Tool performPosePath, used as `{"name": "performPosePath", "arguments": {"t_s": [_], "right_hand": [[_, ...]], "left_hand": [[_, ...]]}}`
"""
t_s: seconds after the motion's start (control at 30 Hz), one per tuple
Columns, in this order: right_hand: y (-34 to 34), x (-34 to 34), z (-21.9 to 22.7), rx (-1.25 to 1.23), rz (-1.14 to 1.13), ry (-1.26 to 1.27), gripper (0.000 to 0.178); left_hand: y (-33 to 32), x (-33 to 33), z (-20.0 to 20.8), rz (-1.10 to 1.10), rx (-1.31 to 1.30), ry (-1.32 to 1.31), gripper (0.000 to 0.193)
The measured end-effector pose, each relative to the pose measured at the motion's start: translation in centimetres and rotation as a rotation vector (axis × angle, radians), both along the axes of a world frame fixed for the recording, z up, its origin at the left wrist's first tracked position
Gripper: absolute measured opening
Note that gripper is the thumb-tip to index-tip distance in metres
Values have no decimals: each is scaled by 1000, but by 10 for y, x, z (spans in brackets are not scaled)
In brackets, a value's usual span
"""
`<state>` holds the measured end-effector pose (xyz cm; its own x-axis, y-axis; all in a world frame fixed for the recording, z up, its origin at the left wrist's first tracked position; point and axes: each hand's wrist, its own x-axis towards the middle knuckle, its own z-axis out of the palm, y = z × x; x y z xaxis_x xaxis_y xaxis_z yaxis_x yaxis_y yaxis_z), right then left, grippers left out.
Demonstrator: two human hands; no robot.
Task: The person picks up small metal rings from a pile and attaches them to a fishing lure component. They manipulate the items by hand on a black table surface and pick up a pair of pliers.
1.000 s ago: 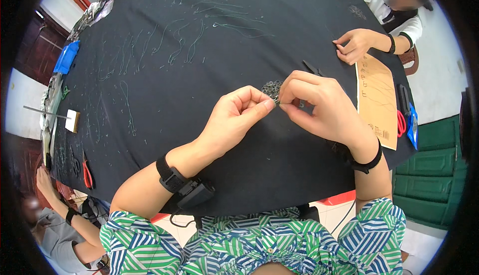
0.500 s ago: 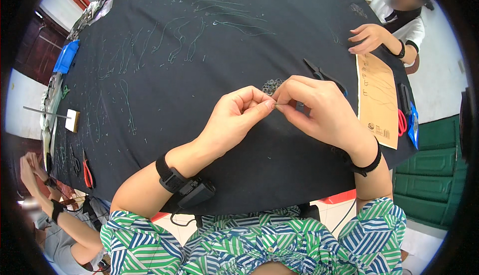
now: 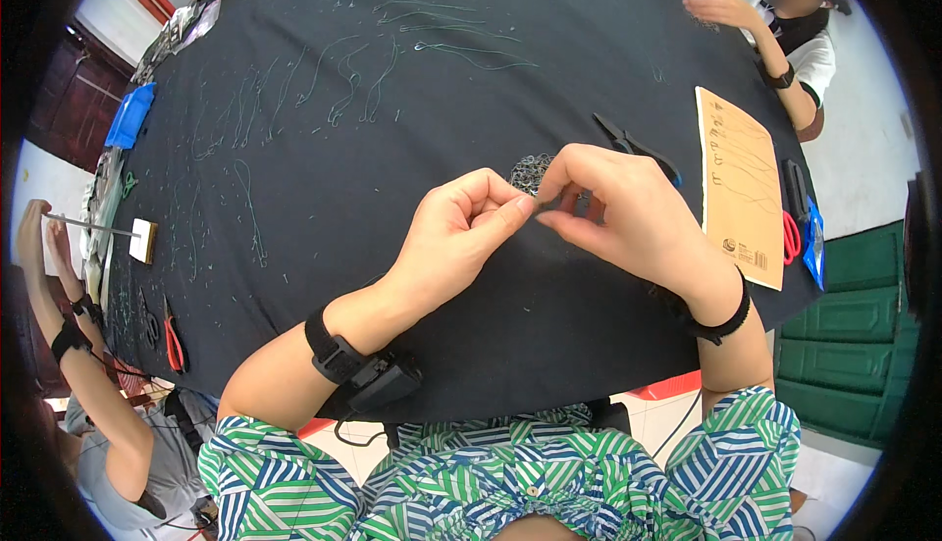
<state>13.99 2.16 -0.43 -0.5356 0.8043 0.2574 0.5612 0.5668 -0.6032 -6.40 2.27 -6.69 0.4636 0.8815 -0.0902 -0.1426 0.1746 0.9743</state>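
Observation:
My left hand (image 3: 469, 222) and my right hand (image 3: 628, 217) meet fingertip to fingertip above the black cloth. The thumb and forefinger of my left hand press together in a pinch. My right thumb and forefinger curl close around a tiny dark thing at the meeting point, too small to name. Just beyond my fingers lies a heap of small metal rings or hooks (image 3: 530, 172), partly hidden by my right hand. Dark-jawed pliers (image 3: 628, 144) rest past my right knuckles. A tan card (image 3: 744, 217) with small hooks and thin lines on it lies farther right.
Thin green looped lines (image 3: 250, 207) spread over the black cloth (image 3: 412, 158). Red-handled pliers (image 3: 172, 340) and a small block with a rod (image 3: 143, 240) sit left. Red-handled scissors (image 3: 790, 240) lie right. Co-workers' hands (image 3: 721, 6) are at far right and left.
My right thumb and forefinger have parted slightly; my left hand has barely moved. The right co-worker's hand has drawn back from the card. The left co-worker has raised their hands toward the rod.

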Motion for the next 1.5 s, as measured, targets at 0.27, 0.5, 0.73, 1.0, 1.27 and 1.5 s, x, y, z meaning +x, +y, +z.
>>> {"name": "performPosePath", "arguments": {"t_s": [0.27, 0.5, 0.73, 1.0, 1.27, 1.5], "right_hand": [[-1, -3, 3, -145, -15, 119, 20], [-3, -2, 4, -105, -68, 81, 14], [-2, -3, 5, 17, -48, 26, 11], [-1, -1, 1, 67, -26, 11, 10], [0, 0, 3, 28, -30, 71, 16], [1, -3, 4, 57, -5, 78, 16]], "left_hand": [[-3, 0, 7, -7, 1, -14, 14], [-4, -1, 12, 3, -28, -30, 14], [-4, -2, 11, 5, -42, -58, 15], [-5, -2, 14, 6, -33, -15, 13], [-4, -2, 12, 15, -20, -44, 10], [-4, -4, 15, 12, -48, -55, 12]]}}
